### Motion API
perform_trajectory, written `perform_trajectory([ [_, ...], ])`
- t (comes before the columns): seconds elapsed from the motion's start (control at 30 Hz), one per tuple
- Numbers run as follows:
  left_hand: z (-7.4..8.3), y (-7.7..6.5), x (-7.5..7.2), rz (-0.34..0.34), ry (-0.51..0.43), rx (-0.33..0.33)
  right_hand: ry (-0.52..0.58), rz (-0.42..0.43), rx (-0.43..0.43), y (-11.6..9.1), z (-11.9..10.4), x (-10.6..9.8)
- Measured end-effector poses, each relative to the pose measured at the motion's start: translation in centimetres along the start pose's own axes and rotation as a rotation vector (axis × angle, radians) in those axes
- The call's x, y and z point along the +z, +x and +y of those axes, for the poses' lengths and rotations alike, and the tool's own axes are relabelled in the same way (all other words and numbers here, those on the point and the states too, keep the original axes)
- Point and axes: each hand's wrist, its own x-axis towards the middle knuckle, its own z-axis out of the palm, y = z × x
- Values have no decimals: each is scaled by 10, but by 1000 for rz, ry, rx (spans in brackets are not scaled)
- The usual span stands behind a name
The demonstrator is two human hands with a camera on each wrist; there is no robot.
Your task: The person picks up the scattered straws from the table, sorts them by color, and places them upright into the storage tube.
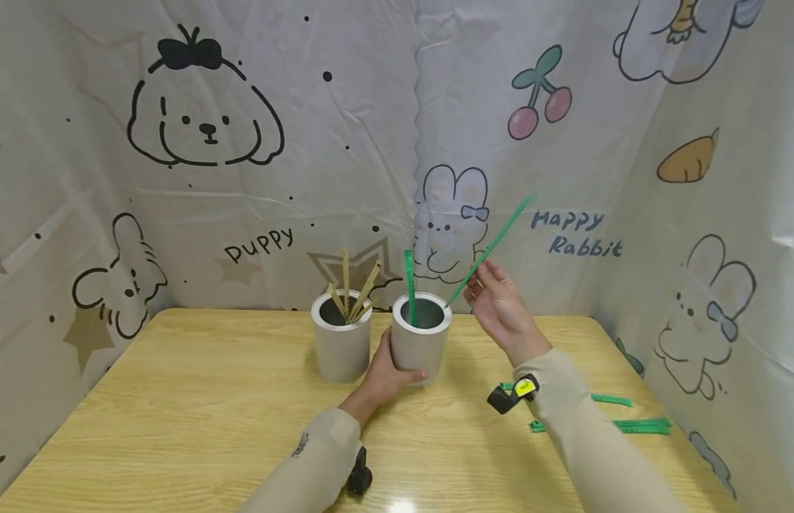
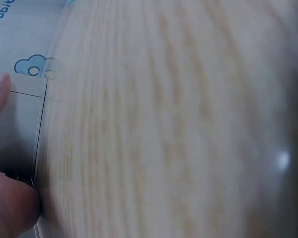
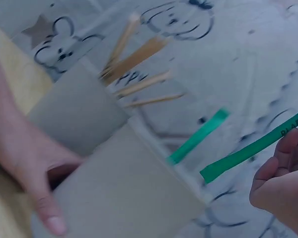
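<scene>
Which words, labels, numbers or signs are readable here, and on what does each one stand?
"PUPPY": on the backdrop, left side.
"Happy Rabbit": on the backdrop, right side.
Too small or blurred to read: print on the green strips, the yellow wrist label, the mark on the left sleeve.

Pale, creased fabric (image 1: 371, 128) hangs behind and down both sides of a light wood-grain table (image 1: 211, 399). On the far stretch, a bow-topped puppy face (image 1: 207, 129) looks out at left above the lettering "Puppy" (image 1: 260, 244), while a rabbit (image 1: 444, 239) sits near the middle, beside a wavy vertical edge (image 1: 416, 107) in the cloth. Pink cherries (image 1: 523, 122) are printed above the words "Happy Rabbit" (image 1: 576, 232). The left side bears a floppy-eared animal (image 1: 129, 293) and a tan star (image 1: 89, 333); the right, an orange carrot (image 1: 688, 160) above another rabbit. Light glints off the tabletop's near edge and brightens the far-right cloth.
</scene>
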Motion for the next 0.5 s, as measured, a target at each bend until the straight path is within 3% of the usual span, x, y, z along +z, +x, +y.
perform_trajectory([
  [0.13, -2, 0, 3, -2, 8, 11, -121, 58, 106, 3, 26, -9],
  [0.23, -2, -1, 5, -4, 16, 18, -299, 88, 181, -2, 37, -27],
  [0.5, -1, 0, 4, 24, 29, 8, -826, 52, 273, -24, 19, -88],
])
